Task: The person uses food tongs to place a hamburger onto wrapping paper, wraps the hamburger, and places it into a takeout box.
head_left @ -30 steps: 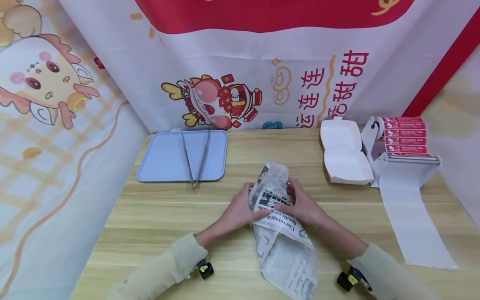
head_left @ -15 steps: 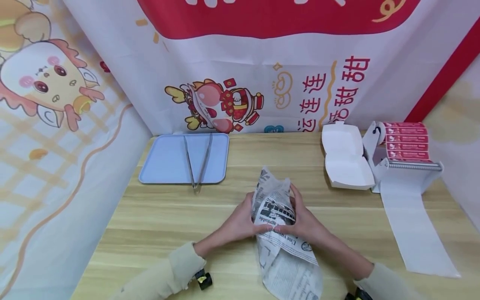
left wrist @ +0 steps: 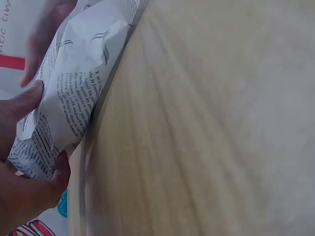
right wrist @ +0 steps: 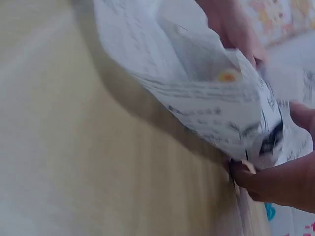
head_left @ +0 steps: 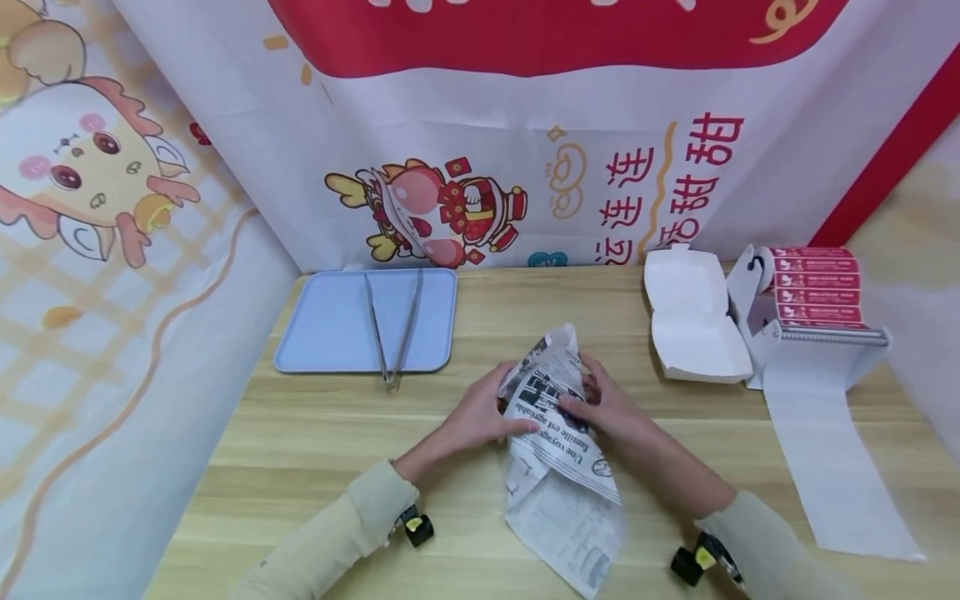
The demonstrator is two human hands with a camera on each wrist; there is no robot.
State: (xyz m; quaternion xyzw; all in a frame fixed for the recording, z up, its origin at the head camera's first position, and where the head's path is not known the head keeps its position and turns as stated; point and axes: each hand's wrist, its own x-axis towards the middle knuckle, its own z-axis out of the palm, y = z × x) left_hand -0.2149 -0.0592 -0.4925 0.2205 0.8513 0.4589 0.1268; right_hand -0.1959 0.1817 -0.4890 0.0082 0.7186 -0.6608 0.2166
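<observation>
A newsprint-patterned wrapping paper [head_left: 558,437] is folded into a bundle at the middle of the wooden table, with its loose tail trailing toward the person. On the bundle's left side the left hand [head_left: 480,410] grips it, thumb on top and fingers around the edge. From the right, the right hand [head_left: 618,412] holds the other side, its thumb lying over the printed front. The right wrist view looks into the paper's open end, where a small orange-yellow patch [right wrist: 227,76] shows; most of what is wrapped is hidden. Both thumbs are apart on the paper.
A blue tray [head_left: 337,333] stands back left, with metal tongs [head_left: 407,329] lying across it and over its front edge. At back right are an open white paper box [head_left: 693,329] and a label dispenser [head_left: 817,333] with a red-printed roll and a long white strip hanging forward.
The thumbs, nearly meeting half a second ago, have moved apart, the right one up over the print. The paper's top has shifted right and its tail has swung left.
</observation>
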